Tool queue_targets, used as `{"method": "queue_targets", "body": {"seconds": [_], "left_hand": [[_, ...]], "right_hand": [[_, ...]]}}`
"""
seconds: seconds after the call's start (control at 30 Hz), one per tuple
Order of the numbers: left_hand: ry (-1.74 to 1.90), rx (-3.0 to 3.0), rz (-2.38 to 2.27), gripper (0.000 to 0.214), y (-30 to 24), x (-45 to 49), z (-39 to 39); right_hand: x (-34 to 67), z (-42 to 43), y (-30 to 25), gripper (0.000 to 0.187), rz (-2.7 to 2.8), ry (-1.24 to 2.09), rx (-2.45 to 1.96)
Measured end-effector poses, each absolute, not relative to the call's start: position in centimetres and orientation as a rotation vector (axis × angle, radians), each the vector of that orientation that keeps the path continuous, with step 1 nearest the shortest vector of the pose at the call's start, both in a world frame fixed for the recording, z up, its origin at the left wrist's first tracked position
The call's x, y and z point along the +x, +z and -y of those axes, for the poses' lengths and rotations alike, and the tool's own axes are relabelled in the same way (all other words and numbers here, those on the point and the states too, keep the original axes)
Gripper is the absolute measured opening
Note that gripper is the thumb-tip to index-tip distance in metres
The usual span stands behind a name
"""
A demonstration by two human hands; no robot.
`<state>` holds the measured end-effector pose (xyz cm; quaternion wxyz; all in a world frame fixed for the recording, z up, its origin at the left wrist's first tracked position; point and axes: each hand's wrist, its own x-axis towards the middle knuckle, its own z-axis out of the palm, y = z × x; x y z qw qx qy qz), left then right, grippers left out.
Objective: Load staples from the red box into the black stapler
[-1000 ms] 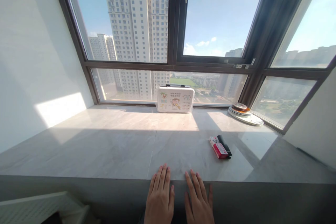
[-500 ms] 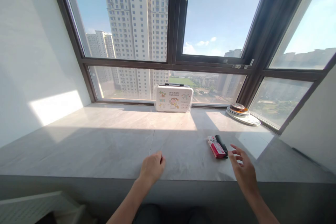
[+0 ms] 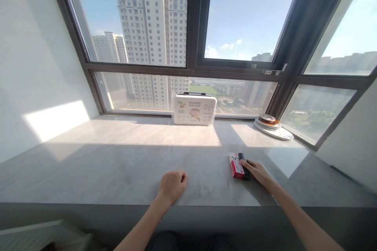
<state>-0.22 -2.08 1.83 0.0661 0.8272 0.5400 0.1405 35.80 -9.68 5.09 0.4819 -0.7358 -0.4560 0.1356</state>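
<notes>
My right hand reaches in from the right, its thumb and fingers closed around a long black object that looks like a stapler. The fingertips on the far side are partly hidden. Right beside the stapler, on its left, lies a small red and white box with printing on top. Both rest on the grey marble-look sill near its front. My left hand is a loose fist on the sill's front part, apart from these things, with nothing showing in it.
A white case with cartoon prints and a black handle stands against the window at the back. Stacked plates and dishes sit in the right corner. The sill's front edge runs below my hands. A pale slatted object stands low on the left.
My right hand has moved left from beside the stapler and closed on it. The stapler and box appear slightly further left. My left hand stays in a fist.
</notes>
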Motion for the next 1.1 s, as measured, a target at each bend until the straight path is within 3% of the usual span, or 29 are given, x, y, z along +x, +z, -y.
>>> {"method": "queue_targets", "body": {"seconds": [0.17,0.33,0.57,1.1], "left_hand": [[0.481,2.498,-1.527,0.049,2.1,-0.1,2.1],[0.582,2.447,-1.479,0.045,2.5,0.1,2.3],[0.987,2.252,-1.615,0.038,2.3,0.7,2.5],[1.164,2.188,-1.762,0.037,0.3,-1.1,1.3]], "right_hand": [[31.3,8.3,3.8,0.052,1.298,0.55,-1.798],[25.1,5.3,2.1,0.052,1.395,0.557,-1.821],[16.7,2.6,0.8,0.046,1.46,0.402,-1.842],[18.2,4.5,0.3,0.05,1.386,0.32,-1.799]]}}
